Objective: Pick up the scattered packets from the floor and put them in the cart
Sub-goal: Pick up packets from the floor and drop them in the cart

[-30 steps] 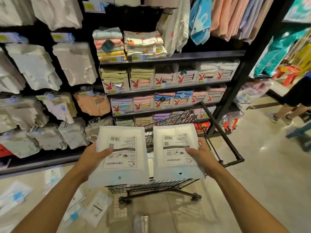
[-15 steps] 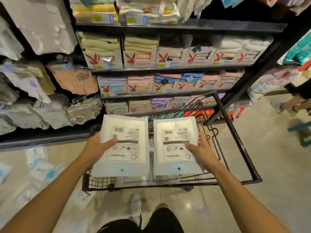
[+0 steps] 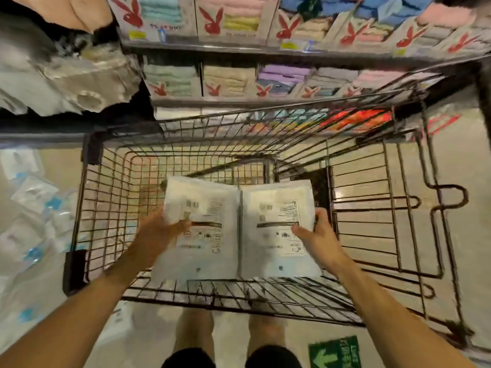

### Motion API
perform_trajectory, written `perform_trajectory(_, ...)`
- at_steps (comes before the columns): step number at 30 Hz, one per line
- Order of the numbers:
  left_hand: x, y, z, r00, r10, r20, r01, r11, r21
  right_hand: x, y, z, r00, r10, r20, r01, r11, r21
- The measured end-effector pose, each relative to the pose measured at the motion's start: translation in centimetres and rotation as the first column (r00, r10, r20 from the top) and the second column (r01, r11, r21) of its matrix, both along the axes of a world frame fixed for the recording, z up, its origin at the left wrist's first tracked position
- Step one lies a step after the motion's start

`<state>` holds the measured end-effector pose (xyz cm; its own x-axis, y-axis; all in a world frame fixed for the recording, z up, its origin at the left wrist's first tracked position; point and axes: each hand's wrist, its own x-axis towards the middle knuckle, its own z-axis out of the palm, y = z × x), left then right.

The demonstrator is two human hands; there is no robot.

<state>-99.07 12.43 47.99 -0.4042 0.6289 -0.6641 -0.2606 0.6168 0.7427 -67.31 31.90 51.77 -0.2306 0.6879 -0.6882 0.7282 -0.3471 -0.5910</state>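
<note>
L hand (image 3: 159, 232) pinches left packet (image 3: 202, 229), R hand (image 3: 316, 237) pinches right packet (image 3: 279, 229), both inside cart (image 3: 101, 213). Pkts look light, floppy, slick film; grip by edges. More packets on floor (image 3: 34, 208) at left.

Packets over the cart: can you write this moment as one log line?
left hand: holds left packet | right hand: holds right packet | where: over shopping cart | floor: scattered packets left of cart

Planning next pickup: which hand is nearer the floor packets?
Left. The left hand is over the cart's left side, toward the floor packets; the right hand farther right.
</note>
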Motion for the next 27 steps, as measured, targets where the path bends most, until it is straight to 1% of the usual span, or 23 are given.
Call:
perform_trajectory(2, 0.3, 0.1, -2.5, 0.999, -0.014, -0.031, 0.013, 1.0, -0.017, 0.2, 0.4, -2.6, 1.0, -0.001, 0.012, 0.002, 0.999, -0.045)
perform_trajectory(4, 0.5, 0.2, -4.2, 0.999, -0.024, -0.038, 0.023, 0.999, -0.023, 0.1, 0.7, -4.7, 1.0, 0.014, 0.018, -0.013, 0.999, -0.052)
perform_trajectory(7, 0.9, 0.9, -4.9, 0.998, -0.047, -0.031, 0.046, 0.998, -0.048, 0.1, 0.9, -7.5, 0.997, 0.047, 0.055, -0.043, 0.997, -0.067)
perform_trajectory(9, 1.2, 1.3, -5.0, 0.994, -0.075, -0.083, 0.067, 0.994, -0.084, 0.4, 0.6, -8.8, 0.996, 0.043, 0.079, -0.035, 0.995, -0.095)
perform_trajectory(11, 1.5, 1.6, -5.1, 0.988, -0.08, -0.131, 0.063, 0.99, -0.125, 0.6, 0.3, -9.4, 0.991, 0.06, 0.116, -0.051, 0.995, -0.083)
perform_trajectory(14, 2.1, 1.7, -5.3, 0.983, -0.074, -0.167, 0.043, 0.982, -0.182, 0.5, -0.3, -9.3, 0.982, 0.062, 0.178, -0.052, 0.997, -0.06)
perform_trajectory(16, 2.4, 1.5, -5.3, 0.977, -0.098, -0.191, 0.054, 0.973, -0.225, 0.3, -0.5, -8.8, 0.974, 0.071, 0.215, -0.062, 0.997, -0.05)
perform_trajectory(19, 2.4, 0.9, -5.7, 0.954, -0.166, -0.248, 0.081, 0.944, -0.321, 0.2, -0.5, -8.5, 0.954, 0.129, 0.271, -0.119, 0.991, -0.054)
perform_trajectory(23, 2.8, 0.7, -4.8, 0.944, -0.183, -0.274, 0.061, 0.915, -0.4, 0.0, -0.4, -7.9, 0.92, 0.196, 0.339, -0.186, 0.981, -0.063)
perform_trajectory(24, 3.1, 0.7, -4.1, 0.933, -0.201, -0.298, 0.064, 0.908, -0.413, -0.1, -0.4, -7.5, 0.912, 0.21, 0.353, -0.199, 0.978, -0.069)
perform_trajectory(25, 3.4, 0.6, -3.0, 0.904, -0.249, -0.348, 0.071, 0.889, -0.452, -0.3, -0.3, -6.9, 0.9, 0.223, 0.375, -0.209, 0.975, -0.078)
perform_trajectory(26, 3.5, 0.7, -1.7, 0.859, -0.314, -0.405, 0.085, 0.867, -0.49, -0.4, -0.2, -6.0, 0.887, 0.228, 0.402, -0.214, 0.974, -0.081)
perform_trajectory(27, 3.7, 0.6, -0.2, 0.785, -0.406, -0.468, 0.124, 0.843, -0.523, -0.6, -0.1, -4.9, 0.872, 0.227, 0.434, -0.216, 0.973, -0.075)
